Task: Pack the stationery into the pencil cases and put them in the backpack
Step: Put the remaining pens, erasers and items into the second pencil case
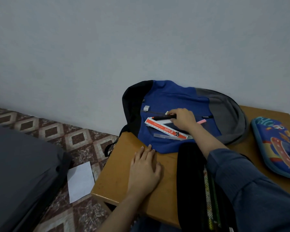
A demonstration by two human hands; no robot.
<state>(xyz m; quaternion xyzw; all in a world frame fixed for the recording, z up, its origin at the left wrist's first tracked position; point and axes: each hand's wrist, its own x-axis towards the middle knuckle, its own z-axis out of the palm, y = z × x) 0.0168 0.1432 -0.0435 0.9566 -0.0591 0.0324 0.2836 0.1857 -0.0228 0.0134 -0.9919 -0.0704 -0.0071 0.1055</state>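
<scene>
Curling its fingers around a black pen on the blue backpack, the right hand is seemingly collecting it for the black pencil case; the left hand is bracing flat, fingers straight, on the surface.

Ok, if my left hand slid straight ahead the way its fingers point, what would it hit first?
The blue backpack. Your left hand lies flat on the table with its fingers aimed at the backpack's near edge. The fingertips look almost against the fabric already, though depth is hard to judge.
</scene>
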